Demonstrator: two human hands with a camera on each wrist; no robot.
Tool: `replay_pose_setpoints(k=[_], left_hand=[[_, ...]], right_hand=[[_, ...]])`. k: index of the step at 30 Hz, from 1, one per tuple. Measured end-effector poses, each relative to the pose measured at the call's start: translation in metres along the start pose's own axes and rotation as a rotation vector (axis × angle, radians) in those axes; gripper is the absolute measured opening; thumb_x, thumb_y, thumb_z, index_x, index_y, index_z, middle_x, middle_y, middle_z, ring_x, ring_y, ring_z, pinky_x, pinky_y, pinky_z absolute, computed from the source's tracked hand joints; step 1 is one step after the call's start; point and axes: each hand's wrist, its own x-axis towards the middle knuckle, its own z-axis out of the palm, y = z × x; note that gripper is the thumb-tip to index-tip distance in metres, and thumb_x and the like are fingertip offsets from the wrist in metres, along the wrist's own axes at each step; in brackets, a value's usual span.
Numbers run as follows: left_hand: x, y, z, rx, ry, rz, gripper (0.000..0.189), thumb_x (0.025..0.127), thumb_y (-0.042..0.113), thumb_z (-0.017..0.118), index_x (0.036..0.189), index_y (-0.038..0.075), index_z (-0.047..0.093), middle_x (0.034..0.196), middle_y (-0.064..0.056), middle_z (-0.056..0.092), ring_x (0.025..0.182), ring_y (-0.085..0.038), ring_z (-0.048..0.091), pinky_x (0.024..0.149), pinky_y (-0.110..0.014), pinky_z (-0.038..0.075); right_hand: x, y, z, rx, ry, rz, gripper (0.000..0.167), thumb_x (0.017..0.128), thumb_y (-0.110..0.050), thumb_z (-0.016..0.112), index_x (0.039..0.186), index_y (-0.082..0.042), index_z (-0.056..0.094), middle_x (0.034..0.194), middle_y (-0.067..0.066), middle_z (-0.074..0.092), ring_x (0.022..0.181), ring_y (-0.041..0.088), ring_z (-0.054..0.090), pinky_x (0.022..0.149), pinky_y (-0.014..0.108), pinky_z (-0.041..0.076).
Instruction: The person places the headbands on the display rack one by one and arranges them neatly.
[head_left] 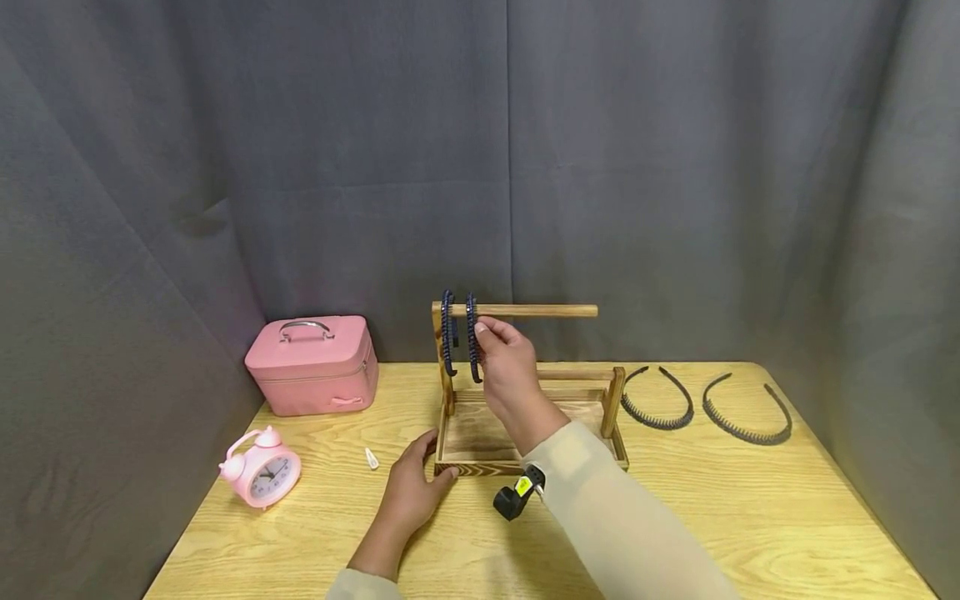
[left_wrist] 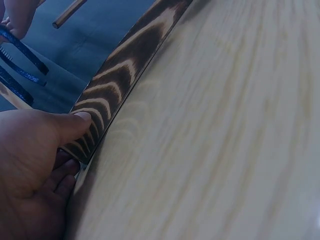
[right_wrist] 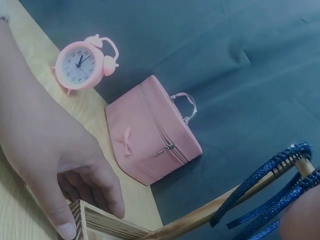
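Note:
A wooden stand (head_left: 480, 429) has a shallow tray at its base and a horizontal rod (head_left: 555, 311) on a post at its left. Two glittery dark-blue headbands hang over the rod near the post. My right hand (head_left: 513, 371) pinches the headband farther from the post (head_left: 472, 337) between thumb and fingers. Close beside it, the other blue headband (head_left: 447, 333) hangs untouched against the post. Down at the tray's front left corner, my left hand (head_left: 411, 492) grips the wood, its thumb on the front wall (left_wrist: 107, 90) in the left wrist view and its fingers round the side.
To the left are a pink case (head_left: 311, 367) with a metal handle, a pink alarm clock (head_left: 266, 477) and a small white hair clip (head_left: 371, 458). Two dark toothed headbands, a nearer one (head_left: 660, 421) and a farther one (head_left: 750, 435), lie right of the stand. Grey curtains (head_left: 637, 167) surround the table.

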Motion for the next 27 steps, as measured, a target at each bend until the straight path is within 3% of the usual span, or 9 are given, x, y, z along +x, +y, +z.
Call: replay_pose_setpoints(k=[19,27], left_hand=[[-0.0006,0.003,0.0005,0.011,0.008,-0.01,0.073,0.1,0.021,0.082,0.161,0.0,0.049,0.156,-0.022,0.059,0.146,-0.041,0.056,0.123,-0.058,0.046],[-0.0004,0.0026,-0.0001,0.011,0.008,-0.003,0.072,0.1,0.021,0.082,0.161,0.001,0.048,0.156,-0.021,0.06,0.146,-0.04,0.057,0.122,-0.058,0.047]], right_hand=[[0.0089,0.0085,0.0084,0.001,0.013,0.009,0.013,0.109,-0.008,0.068,0.117,-0.001,0.075,0.111,0.006,0.07,0.097,0.015,0.068,0.085,0.024,0.059],[0.0104,0.0104,0.0105,0.021,0.003,0.021,0.014,0.109,-0.008,0.068,0.119,-0.002,0.075,0.114,0.008,0.07,0.099,0.016,0.07,0.096,0.033,0.059]])
